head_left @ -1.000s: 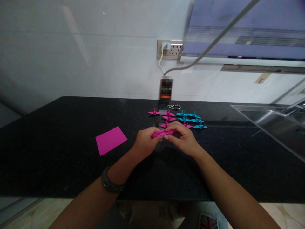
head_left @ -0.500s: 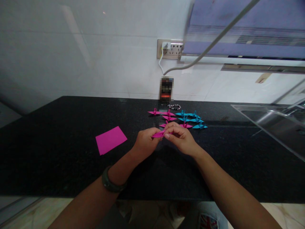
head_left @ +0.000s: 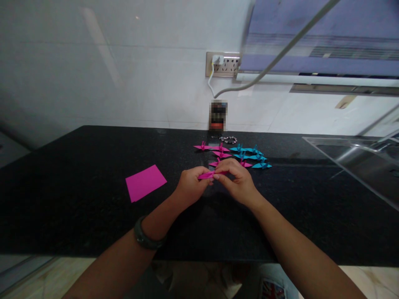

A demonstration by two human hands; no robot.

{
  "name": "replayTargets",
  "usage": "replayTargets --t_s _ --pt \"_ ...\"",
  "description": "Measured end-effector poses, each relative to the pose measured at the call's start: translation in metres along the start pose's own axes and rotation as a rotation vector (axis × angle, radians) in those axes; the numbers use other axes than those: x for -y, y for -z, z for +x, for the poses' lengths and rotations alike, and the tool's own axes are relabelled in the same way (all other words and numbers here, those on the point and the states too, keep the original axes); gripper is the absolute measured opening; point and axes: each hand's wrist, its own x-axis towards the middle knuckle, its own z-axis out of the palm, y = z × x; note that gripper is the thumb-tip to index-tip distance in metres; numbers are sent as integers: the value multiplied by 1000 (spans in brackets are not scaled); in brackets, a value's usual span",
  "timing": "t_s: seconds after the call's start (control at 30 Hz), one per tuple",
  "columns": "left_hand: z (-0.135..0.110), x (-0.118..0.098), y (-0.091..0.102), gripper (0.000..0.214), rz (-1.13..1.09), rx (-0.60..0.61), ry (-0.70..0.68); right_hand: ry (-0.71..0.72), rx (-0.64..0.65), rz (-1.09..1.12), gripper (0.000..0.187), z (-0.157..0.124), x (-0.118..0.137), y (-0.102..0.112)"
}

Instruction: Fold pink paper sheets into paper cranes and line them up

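Between my two hands is a narrow piece of folded pink paper, partly hidden by the fingers. My left hand grips its left side, thumb on top. On the right part, my right hand pinches it between thumb and curled fingers. Just beyond the hands stand several pink paper cranes and, to their right, several blue paper cranes. A small stack of pink paper sheets lies to the left of my left hand.
Everything rests on a dark stone counter. A beaded bracelet and a blurred upright phone-like object are at the back by the wall. A sink lies at the right. A cable hangs in front of the wall outlet.
My right hand's fingers have shifted slightly on the folded pink paper, its thumb a little to the left. Both hands otherwise keep their place, and the cranes and sheets have not moved.
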Motion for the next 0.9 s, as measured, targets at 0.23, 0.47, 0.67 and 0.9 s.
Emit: replayTargets --t_s 0.23,0.47,0.67,0.9 --pt "1 3 -2 19 -138 -8 88 90 -67 -84 13 1 -3 2" --pt "1 1 -1 18 -112 -6 82 93 -36 -153 11 0 -5 3" --pt "0 2 -1 19 -80 9 75 145 -16 -183 10 1 -5 4" --pt "1 5 -3 17 -101 27 87 189 51 -233 10 3 -5 9"
